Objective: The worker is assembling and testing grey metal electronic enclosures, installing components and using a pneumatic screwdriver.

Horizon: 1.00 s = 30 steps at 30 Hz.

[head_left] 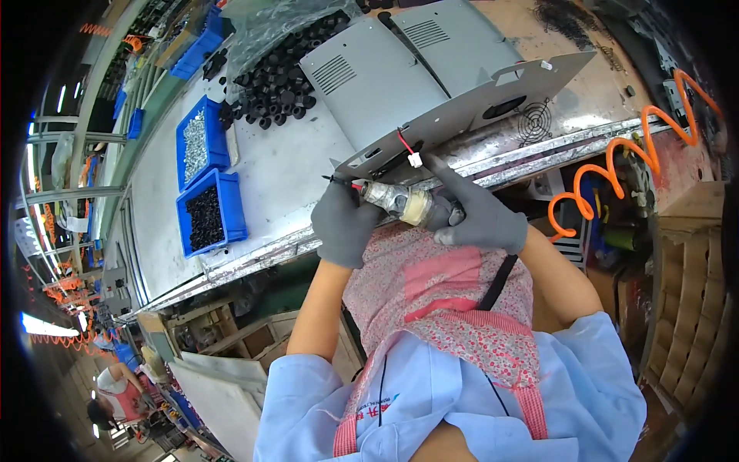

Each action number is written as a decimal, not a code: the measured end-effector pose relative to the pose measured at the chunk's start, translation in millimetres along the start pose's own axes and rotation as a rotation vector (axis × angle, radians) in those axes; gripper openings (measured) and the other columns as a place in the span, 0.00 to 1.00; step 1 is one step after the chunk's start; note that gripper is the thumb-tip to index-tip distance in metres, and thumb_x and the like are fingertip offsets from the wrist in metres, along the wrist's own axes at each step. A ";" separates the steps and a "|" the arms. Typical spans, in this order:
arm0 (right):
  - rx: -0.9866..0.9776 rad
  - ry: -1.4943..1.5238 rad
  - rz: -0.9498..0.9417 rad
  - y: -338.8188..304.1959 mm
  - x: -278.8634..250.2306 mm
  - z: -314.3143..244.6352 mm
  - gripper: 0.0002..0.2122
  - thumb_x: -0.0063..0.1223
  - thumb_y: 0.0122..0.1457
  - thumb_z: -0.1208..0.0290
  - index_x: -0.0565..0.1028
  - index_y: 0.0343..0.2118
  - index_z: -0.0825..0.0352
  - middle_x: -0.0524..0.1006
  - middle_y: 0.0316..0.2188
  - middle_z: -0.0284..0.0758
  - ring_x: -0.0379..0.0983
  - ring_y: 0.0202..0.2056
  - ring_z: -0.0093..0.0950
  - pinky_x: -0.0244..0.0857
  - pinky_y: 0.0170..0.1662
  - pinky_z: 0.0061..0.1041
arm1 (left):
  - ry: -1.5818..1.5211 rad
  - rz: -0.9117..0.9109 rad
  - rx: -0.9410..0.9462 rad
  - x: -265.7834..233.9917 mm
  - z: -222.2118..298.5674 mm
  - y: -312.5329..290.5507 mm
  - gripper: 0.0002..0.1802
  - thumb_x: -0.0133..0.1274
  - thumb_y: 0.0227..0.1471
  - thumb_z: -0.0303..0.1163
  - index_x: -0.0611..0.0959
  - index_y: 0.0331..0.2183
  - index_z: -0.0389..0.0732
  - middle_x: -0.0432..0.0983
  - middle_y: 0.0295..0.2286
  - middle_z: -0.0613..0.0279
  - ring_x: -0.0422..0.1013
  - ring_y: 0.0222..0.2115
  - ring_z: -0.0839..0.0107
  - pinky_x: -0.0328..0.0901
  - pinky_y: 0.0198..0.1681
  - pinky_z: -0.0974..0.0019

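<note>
My right hand [481,215], in a grey glove, is wrapped round the rear of a silver air screwdriver [394,202] with yellowish tape about its body. My left hand [342,223], also gloved, closes round the front end, where a bit of red shows. A small dark tip pokes out past the left fingers; whether a screw sits on it I cannot tell. Just beyond both hands, a grey sheet-metal panel [462,115] stands on edge at the bench's front. A white connector [415,159] on short red and black wires hangs from it.
Two grey vented metal housings [373,77] lie behind the panel. Black rubber feet [281,88] are heaped to their left. Blue bins hold silver screws [195,146] and black screws [205,219]. A round wire guard [534,122] and an orange coiled hose [612,165] are at right.
</note>
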State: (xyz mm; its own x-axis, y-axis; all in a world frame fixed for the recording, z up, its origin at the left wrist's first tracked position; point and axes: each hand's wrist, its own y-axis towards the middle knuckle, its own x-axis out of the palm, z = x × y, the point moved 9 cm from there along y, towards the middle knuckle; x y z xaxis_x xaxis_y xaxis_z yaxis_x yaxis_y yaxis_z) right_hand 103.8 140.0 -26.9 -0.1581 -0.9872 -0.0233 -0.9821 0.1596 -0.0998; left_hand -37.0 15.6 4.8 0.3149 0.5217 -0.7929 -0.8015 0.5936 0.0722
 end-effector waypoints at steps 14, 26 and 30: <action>0.098 0.076 -0.148 11.2 12.8 3.0 0.50 0.63 0.38 0.70 0.45 0.65 0.70 0.73 0.43 0.42 0.70 0.43 0.28 0.63 0.49 0.25 | -0.284 0.077 0.214 -0.6 -3.8 -6.5 0.16 0.55 0.42 0.24 0.81 0.38 0.42 0.78 0.23 0.52 0.74 0.22 0.55 0.66 0.26 0.62; 0.062 0.172 -0.091 -3.5 2.4 1.2 0.51 0.60 0.39 0.76 0.40 0.66 0.68 0.71 0.34 0.35 0.68 0.35 0.22 0.64 0.43 0.21 | -0.414 0.054 0.181 -1.4 -8.5 -11.4 0.11 0.51 0.49 0.27 0.81 0.37 0.36 0.77 0.23 0.54 0.74 0.23 0.65 0.66 0.29 0.65; -0.017 0.111 -0.068 -1.3 -7.6 -0.5 0.51 0.59 0.39 0.75 0.39 0.66 0.67 0.71 0.35 0.34 0.67 0.35 0.21 0.63 0.43 0.20 | -0.466 0.057 0.094 -3.8 -3.6 -12.0 0.12 0.51 0.51 0.29 0.80 0.38 0.35 0.75 0.24 0.58 0.69 0.24 0.72 0.65 0.30 0.68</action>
State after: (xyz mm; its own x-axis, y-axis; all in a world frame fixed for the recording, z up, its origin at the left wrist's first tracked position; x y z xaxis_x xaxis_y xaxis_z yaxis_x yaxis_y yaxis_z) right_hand 106.3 147.3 -26.1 -0.0999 -0.9906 0.0929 -0.9925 0.0926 -0.0800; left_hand -30.4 4.3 4.8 0.4836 0.7611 -0.4323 -0.7812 0.5981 0.1789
